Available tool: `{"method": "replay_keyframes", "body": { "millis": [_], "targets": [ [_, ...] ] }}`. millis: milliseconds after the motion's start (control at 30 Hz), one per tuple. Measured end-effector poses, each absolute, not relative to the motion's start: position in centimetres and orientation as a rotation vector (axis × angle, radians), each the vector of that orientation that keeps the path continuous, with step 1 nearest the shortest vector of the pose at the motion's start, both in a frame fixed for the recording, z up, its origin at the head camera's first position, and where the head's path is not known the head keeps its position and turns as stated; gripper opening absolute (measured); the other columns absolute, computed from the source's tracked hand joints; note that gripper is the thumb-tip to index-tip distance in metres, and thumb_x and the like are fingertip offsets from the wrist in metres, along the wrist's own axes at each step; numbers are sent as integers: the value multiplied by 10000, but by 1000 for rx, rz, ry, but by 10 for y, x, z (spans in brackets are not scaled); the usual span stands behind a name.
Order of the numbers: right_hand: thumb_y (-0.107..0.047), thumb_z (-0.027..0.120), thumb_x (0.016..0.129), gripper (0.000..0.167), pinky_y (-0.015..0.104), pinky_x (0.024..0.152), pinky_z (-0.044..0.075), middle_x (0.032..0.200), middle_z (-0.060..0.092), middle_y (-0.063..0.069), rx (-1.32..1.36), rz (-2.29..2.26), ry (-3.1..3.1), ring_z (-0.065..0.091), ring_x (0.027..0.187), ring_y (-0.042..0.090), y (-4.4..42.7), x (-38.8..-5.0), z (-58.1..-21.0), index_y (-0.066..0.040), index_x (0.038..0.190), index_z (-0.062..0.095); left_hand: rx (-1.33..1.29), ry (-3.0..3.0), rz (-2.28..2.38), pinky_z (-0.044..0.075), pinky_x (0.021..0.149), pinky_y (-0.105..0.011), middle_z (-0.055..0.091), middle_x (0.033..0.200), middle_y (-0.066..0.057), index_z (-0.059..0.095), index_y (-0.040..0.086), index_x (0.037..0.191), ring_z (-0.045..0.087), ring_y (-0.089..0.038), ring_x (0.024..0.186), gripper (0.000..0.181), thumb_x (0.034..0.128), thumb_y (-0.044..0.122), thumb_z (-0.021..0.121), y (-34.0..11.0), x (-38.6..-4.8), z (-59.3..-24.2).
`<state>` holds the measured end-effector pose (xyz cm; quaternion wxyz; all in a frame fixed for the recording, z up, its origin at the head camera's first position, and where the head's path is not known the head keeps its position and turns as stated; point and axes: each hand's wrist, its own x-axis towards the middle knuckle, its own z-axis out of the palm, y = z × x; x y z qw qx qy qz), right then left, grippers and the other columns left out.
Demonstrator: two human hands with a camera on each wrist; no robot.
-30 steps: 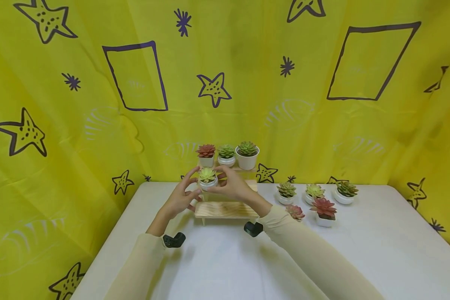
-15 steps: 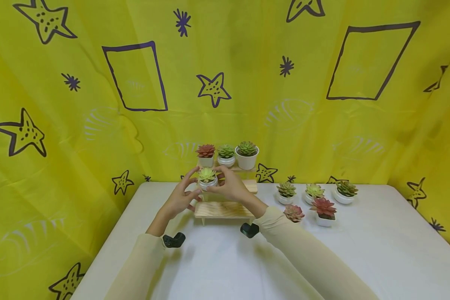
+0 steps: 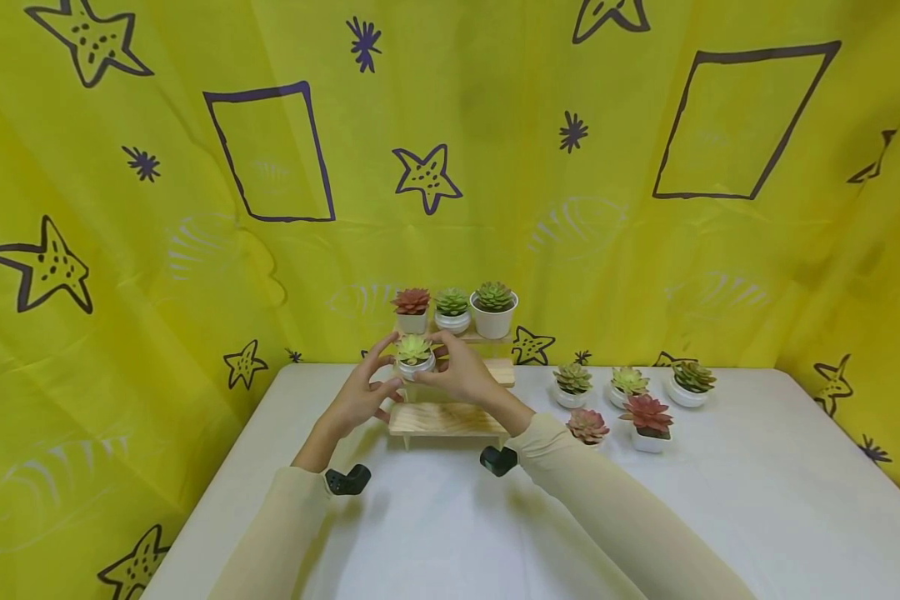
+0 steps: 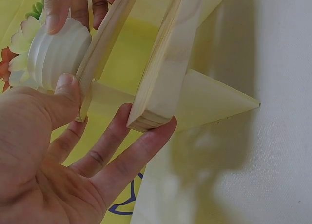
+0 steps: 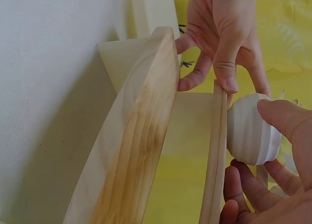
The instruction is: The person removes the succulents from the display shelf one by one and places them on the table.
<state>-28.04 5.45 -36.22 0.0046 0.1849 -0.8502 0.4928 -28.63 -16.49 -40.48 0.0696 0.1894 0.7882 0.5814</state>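
A light-green succulent (image 3: 415,353) in a ribbed white pot (image 5: 253,129) stands at the left end of the middle tier of a wooden plant stand (image 3: 450,419). My right hand (image 3: 461,368) pinches the pot between thumb and fingers from the right. On the left, my left hand (image 3: 358,397) holds the stand's end. In the left wrist view its thumb lies against the middle shelf's edge beside the pot, and other fingertips touch the lower shelf (image 4: 161,87). Part of the pot is behind the right fingers.
On the top tier are a red succulent (image 3: 412,310), a green one (image 3: 452,310) and a larger green one (image 3: 494,308). Several potted succulents, including a red one (image 3: 649,423), stand on the white table (image 3: 757,467) at right. A patterned yellow curtain (image 3: 510,167) hangs behind.
My right forearm has shifted slightly left since the earliest frame. The pot and both hands otherwise keep almost the same place.
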Motion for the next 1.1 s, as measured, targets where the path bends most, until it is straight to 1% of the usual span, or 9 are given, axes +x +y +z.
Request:
{"method": "replay_keyframes", "body": {
  "millis": [333,600,900,1100],
  "targets": [
    [-167,815,901,606,403,955,562,1328,617,164,589,1546,-2664,633,1165,312,55,-279,-361,-23,1409,519,565,2387,1741,622,588,-467,325,1567,-236,198,417,1630,697,-354,938,791,1047,39,576,-165,-286,-405],
    [-171,817,900,599,400,969,556,1361,601,152,602,1565,-2648,622,1205,311,56,-279,-362,-16,1400,524,561,2378,1745,622,586,-468,318,1570,-232,195,422,1630,699,-343,932,796,1046,37,576,-165,-287,-406],
    [-138,810,901,564,388,952,574,1341,599,161,621,1596,-2625,645,1172,330,56,-278,-361,-10,1376,534,576,2361,1755,619,574,-462,317,1565,-238,190,404,1636,692,-340,929,797,1047,19,564,-166,-287,-406],
    [-147,841,871,567,403,976,558,1338,621,139,603,1563,-2614,622,1228,306,56,-280,-363,-25,1353,569,580,2352,1759,619,578,-480,311,1567,-238,190,410,1634,694,-344,931,797,1049,16,560,-166,-287,-406]
  ]
}}
